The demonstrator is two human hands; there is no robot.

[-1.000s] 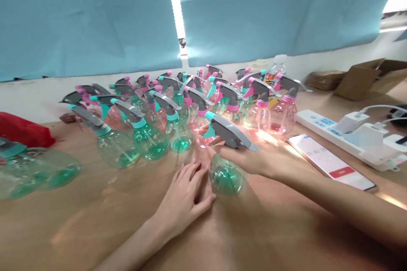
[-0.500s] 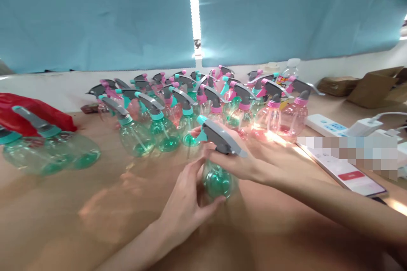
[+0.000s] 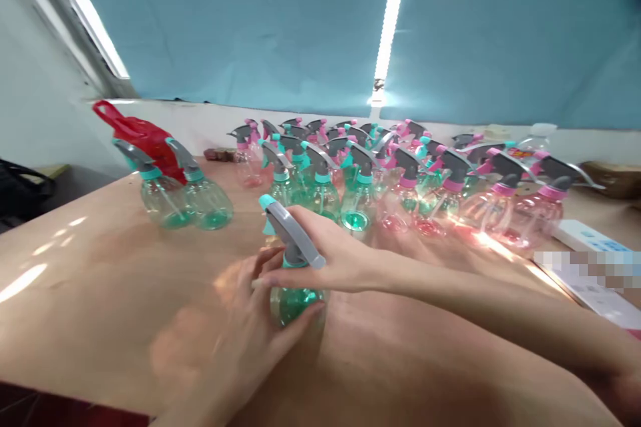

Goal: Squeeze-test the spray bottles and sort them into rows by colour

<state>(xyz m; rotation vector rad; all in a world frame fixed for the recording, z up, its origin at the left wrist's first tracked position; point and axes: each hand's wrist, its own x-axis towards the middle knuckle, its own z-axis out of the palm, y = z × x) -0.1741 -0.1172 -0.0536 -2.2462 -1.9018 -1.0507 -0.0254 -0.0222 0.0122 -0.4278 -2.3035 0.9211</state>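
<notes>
A green spray bottle (image 3: pixel 299 300) with a grey and turquoise trigger head stands on the brown table (image 3: pixel 110 300) in front of me. My left hand (image 3: pixel 263 313) wraps round its clear body from the left, thumb across the front. Around the collar below the trigger head, my right hand (image 3: pixel 325 247) is closed, reaching in from the right. Parts of the bottle's body and collar are covered by my fingers. Behind my hands several pink and green spray bottles (image 3: pixel 323 193) stand in close rows.
Two green spray bottles (image 3: pixel 205 203) stand apart at the left, before a red plastic bag (image 3: pixel 150 140). A white power strip (image 3: pixel 591 240) and a phone (image 3: pixel 585 293) lie at the right. A brown cardboard piece (image 3: pixel 615 177) rests at the far right.
The view has swung to the left, so the rows of bottles appear further right. Both hands still hold the same bottle, and my right hand sits lower round its neck.
</notes>
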